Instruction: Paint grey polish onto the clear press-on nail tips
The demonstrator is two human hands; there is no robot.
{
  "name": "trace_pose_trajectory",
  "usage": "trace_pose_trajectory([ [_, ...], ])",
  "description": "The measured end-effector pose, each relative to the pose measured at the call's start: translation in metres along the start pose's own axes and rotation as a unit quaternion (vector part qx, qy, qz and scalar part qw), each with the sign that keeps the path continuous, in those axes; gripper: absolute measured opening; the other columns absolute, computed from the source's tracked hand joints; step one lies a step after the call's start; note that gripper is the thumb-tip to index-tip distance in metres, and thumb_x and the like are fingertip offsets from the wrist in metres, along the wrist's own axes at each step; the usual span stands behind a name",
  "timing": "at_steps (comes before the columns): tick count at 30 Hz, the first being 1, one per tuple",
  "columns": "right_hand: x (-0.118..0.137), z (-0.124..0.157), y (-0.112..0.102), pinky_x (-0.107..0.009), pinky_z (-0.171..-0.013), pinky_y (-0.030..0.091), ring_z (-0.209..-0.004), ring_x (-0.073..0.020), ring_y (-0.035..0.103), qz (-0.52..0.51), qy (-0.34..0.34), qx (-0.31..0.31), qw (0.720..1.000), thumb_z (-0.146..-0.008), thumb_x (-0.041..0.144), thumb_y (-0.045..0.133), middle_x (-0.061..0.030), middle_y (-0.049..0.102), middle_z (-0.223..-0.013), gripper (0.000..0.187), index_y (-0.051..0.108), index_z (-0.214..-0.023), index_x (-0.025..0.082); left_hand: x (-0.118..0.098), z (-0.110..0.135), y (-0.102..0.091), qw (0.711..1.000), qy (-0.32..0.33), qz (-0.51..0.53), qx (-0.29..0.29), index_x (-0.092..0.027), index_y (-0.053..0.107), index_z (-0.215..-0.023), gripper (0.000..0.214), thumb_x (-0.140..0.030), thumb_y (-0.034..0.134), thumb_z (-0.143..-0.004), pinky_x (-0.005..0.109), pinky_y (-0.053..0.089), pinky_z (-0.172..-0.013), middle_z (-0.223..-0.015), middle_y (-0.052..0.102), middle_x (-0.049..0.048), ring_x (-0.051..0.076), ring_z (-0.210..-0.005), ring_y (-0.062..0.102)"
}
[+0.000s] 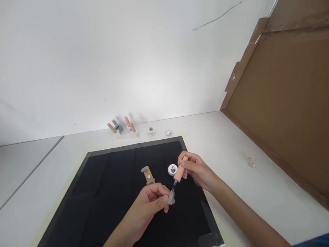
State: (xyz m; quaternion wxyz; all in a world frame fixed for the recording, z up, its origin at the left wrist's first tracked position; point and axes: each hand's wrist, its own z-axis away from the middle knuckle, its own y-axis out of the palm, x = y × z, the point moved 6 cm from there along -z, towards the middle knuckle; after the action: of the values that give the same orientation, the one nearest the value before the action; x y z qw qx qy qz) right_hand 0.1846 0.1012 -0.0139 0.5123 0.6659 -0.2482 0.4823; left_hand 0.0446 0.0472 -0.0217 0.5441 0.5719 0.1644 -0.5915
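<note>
Right hand pinched the peach brush handle: smooth, tapered, judged light, stiff, best gripped mid-barrel. Below those fingers, the left hand pinched a gray nail-shaped piece — likely thin, fragile, edge-held. Tan scalloped strip lay beyond left fingers; round white pot beside right fingers.

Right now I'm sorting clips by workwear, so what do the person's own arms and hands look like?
The left arm and right arm are bare as far as they show, with no sleeve, watch or bracelet. The left hand and right hand wear no gloves, and no ring shows.
</note>
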Motion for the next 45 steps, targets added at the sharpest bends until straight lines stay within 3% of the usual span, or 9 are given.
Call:
trace_pose_trajectory([
  [4, 0.001, -0.001, -0.002, -0.019, -0.047, 0.037, -0.046, -0.0072, 0.046, 0.003, 0.001, -0.019, 1.000, -0.081, 0.027, 0.063, 0.0026, 0.057, -0.055, 0.015, 0.057, -0.073, 0.015, 0.000, -0.001, 0.000, 1.000, -0.001, 0.000, -0.008, -0.014, 0.065, -0.062, 0.018, -0.028, 0.074, -0.069, 0.024, 0.035, -0.059, -0.066, 0.061, 0.0004, 0.009, -0.055, 0.046],
  [11, 0.012, 0.005, 0.008, -0.020, -0.048, 0.037, -0.048, -0.0068, 0.045, 0.005, -0.031, 0.036, 0.999, -0.075, 0.034, 0.069, 0.0022, 0.054, -0.061, 0.022, 0.058, -0.072, 0.015, 0.000, -0.002, -0.003, 1.000, -0.010, -0.010, -0.024, -0.015, 0.064, -0.062, 0.019, -0.029, 0.073, -0.070, 0.024, 0.035, -0.059, -0.066, 0.057, -0.0007, 0.009, -0.056, 0.045],
  [21, 0.009, 0.005, 0.010, -0.021, -0.048, 0.036, -0.049, -0.0075, 0.043, 0.055, -0.024, 0.040, 0.997, -0.074, 0.036, 0.070, 0.0028, 0.051, -0.060, 0.023, 0.059, -0.073, 0.016, 0.000, -0.003, -0.002, 0.999, -0.013, -0.010, -0.027, -0.015, 0.062, -0.061, 0.021, -0.030, 0.074, -0.068, 0.025, 0.035, -0.060, -0.067, 0.057, -0.0011, 0.009, -0.056, 0.044],
  [38, 0.010, 0.001, -0.005, -0.021, -0.050, 0.038, -0.049, -0.0080, 0.046, 0.027, -0.031, -0.023, 0.999, -0.079, 0.029, 0.065, 0.0019, 0.056, -0.059, 0.017, 0.057, -0.073, 0.016, -0.001, -0.001, -0.003, 1.000, 0.017, -0.021, -0.013, -0.015, 0.065, -0.063, 0.018, -0.029, 0.075, -0.068, 0.024, 0.033, -0.058, -0.066, 0.055, -0.0007, 0.009, -0.057, 0.045],
  [45, 0.015, 0.006, 0.006, -0.022, -0.048, 0.033, -0.050, -0.0090, 0.043, 0.023, -0.055, 0.050, 0.997, -0.075, 0.034, 0.069, 0.0028, 0.049, -0.059, 0.022, 0.058, -0.070, 0.016, -0.002, -0.001, -0.005, 0.998, 0.028, -0.051, -0.014, -0.015, 0.065, -0.066, 0.016, -0.029, 0.072, -0.071, 0.024, 0.035, -0.060, -0.070, 0.056, 0.0005, 0.010, -0.060, 0.046],
])
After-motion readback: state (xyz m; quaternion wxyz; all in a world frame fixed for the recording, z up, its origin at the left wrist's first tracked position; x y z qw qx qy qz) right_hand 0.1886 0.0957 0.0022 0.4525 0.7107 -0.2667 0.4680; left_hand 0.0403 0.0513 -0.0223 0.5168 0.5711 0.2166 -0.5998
